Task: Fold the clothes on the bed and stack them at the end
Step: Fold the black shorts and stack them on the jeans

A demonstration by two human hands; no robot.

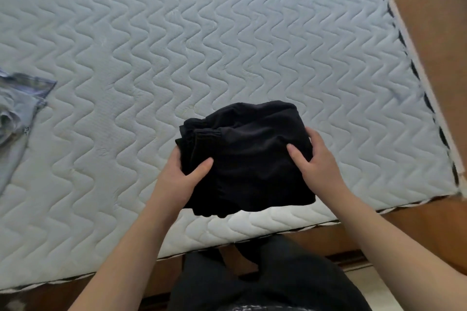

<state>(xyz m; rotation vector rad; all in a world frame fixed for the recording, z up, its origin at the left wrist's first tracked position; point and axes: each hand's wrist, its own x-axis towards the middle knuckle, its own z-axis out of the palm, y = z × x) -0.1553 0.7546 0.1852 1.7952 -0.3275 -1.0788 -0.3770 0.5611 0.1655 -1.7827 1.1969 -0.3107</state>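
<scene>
A folded black garment [249,156] with an elastic waistband at its left side is held over the near part of the quilted mattress [177,45]. My left hand [183,174] grips its left edge, thumb on top and fingers underneath. My right hand [317,159] grips its right edge the same way, thumb lying on the fabric. A crumpled light blue garment [19,106] lies unfolded at the far left edge of the view.
The mattress sits in a brown wooden bed frame [434,33] whose rail runs along the right side and the near edge. My dark-trousered legs [265,283] stand against the near rail.
</scene>
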